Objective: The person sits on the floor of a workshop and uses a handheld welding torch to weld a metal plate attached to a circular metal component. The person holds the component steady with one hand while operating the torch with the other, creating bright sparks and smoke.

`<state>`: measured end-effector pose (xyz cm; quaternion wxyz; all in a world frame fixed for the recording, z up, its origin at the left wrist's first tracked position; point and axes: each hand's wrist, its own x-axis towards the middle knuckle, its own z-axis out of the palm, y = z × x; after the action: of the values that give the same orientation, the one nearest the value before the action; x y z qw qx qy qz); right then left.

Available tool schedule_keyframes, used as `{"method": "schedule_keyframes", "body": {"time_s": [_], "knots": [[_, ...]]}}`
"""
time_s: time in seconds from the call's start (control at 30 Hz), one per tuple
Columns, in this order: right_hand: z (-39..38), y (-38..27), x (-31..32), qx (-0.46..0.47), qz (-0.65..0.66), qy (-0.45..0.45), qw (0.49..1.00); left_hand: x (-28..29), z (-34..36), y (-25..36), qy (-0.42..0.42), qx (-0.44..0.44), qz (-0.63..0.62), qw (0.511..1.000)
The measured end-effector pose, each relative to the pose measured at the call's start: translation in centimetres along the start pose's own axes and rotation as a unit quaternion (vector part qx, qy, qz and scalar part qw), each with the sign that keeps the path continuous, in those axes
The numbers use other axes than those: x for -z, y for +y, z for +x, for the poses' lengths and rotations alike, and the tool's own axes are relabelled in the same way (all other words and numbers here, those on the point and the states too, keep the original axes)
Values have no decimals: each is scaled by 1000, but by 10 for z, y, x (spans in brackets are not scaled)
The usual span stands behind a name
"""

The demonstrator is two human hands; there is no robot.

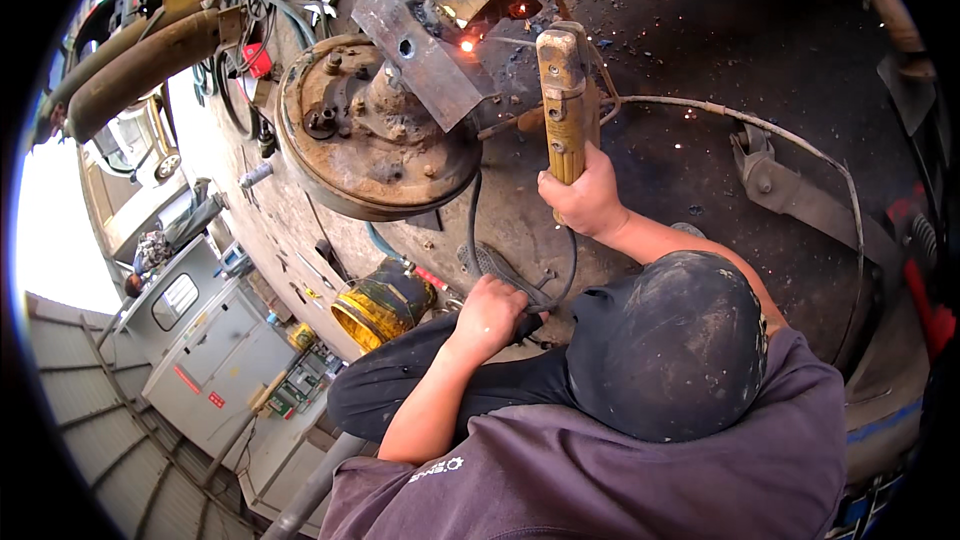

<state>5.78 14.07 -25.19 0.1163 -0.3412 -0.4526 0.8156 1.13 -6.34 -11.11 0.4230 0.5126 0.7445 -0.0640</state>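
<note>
A long, narrow yellow tool handle with a worn metal-faced head (562,115) was gripped near its lower end by the right hand (590,198); the fingers were wrapped around it, with the palm pressed close and the thumb laid along the near side. The handle was held upright in the view, to the right of a broad, rust-brown round metal drum (385,145). From the head of the handle, a thin grey rod (512,40) was pointed leftward, toward a bright orange glow (467,45) at the edge of a flat dark-grey steel bar with a round hole (435,72). The bar was set slantwise over the drum, and a few sparks were scattered over the dark floor (690,175). The left hand (490,315) was held lower, above a bent, black-trousered leg (400,395), with its fingers curled forward beside a looped dark cable (573,265); whether the cable was pinched or merely touched could not be told, as the fingertips were hidden. Beyond that hand, a yellow and black bucket (362,318) was seen tipped on its side.
</note>
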Motion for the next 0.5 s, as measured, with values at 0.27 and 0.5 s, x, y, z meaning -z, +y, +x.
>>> {"method": "schedule_keyframes", "body": {"time_s": [0.27, 0.5], "knots": [[1, 3, -1, 41, -32, 5, 999, 4, -1, 8, -58, 22, -5, 998], [-2, 2, 2, 31, -37, -30, 998, 1, -3, 10, -58, 21, -8, 998]]}}
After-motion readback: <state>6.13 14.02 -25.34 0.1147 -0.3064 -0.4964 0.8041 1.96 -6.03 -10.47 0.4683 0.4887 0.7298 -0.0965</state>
